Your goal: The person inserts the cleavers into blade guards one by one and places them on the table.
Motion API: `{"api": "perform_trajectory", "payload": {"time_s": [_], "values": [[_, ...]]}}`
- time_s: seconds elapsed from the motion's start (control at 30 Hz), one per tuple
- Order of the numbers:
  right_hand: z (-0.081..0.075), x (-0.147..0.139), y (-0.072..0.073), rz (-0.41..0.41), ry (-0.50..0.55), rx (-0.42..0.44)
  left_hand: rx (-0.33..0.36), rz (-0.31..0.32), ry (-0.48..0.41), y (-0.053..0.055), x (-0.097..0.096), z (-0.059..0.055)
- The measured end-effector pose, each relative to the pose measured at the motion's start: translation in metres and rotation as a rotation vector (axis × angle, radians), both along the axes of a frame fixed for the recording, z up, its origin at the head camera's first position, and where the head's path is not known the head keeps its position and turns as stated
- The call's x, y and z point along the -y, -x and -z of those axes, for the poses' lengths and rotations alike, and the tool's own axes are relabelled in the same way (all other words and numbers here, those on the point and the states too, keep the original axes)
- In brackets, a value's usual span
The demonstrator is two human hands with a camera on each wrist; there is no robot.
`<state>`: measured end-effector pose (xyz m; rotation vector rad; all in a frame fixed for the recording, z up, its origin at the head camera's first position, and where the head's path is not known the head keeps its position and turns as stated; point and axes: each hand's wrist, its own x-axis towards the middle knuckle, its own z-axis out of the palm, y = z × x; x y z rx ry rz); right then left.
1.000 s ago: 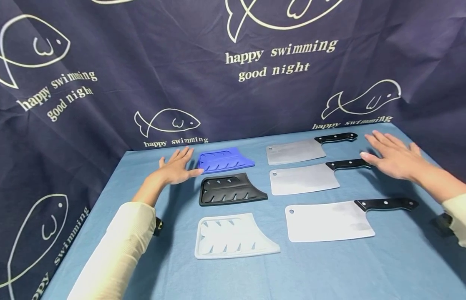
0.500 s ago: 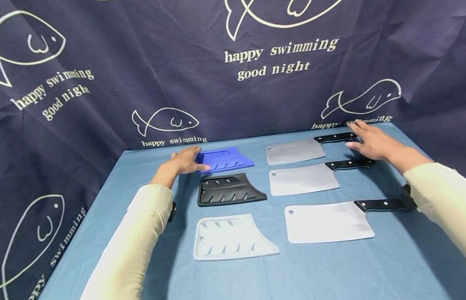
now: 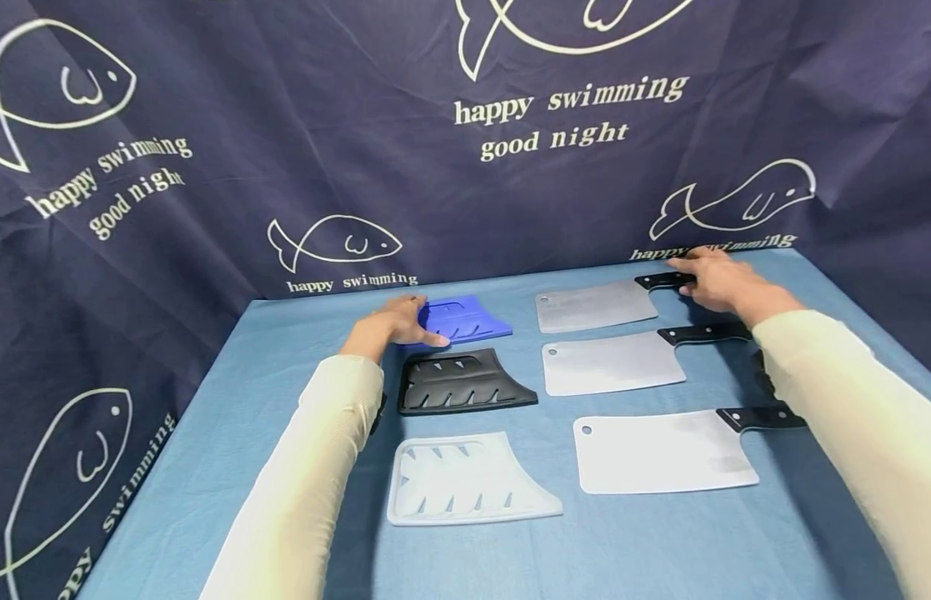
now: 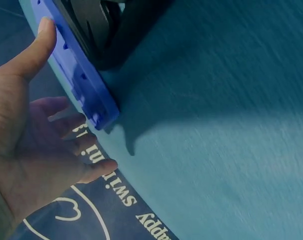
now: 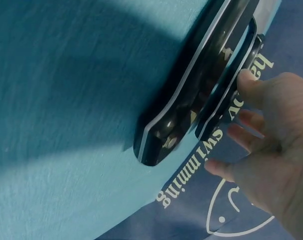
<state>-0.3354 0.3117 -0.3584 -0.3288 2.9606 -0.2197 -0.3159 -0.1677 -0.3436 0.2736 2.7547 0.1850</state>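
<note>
My left hand (image 3: 399, 321) reaches over the left end of a blue knife sheath (image 3: 465, 319) at the back of the table. Its thumb lies along the sheath's near edge and its other fingers spread beyond the far side, as the left wrist view shows. At the back right, my right hand (image 3: 720, 282) is over the handle of the farthest cleaver (image 3: 596, 307). In the right wrist view its thumb (image 5: 249, 85) is right at that black handle (image 5: 226, 95), while the loosely bent fingers stay on the far side. The sheath and this cleaver lie flat.
Nearer me on the left lie a black sheath (image 3: 465, 383) and a white sheath (image 3: 465, 483). Two more cleavers, a middle one (image 3: 611, 364) and a near one (image 3: 660, 454), lie flat under my right arm's side. A dark fish-print curtain (image 3: 405, 150) hangs behind the table.
The left hand has moved right over the blue sheath's end. My right hand has swung left and down onto the farthest cleaver's handle. The sheaths and cleavers stay in place.
</note>
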Motion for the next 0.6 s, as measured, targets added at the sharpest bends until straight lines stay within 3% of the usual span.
{"api": "perform_trajectory", "payload": {"time_s": [0.2, 0.6], "values": [[0.002, 0.005, 0.006, 0.027, -0.017, 0.053, 0.018, -0.012, -0.037, 0.003, -0.003, 0.006], [0.009, 0.01, 0.015, 0.038, -0.013, 0.077, 0.02, 0.026, -0.006, 0.009, -0.014, 0.009]]}}
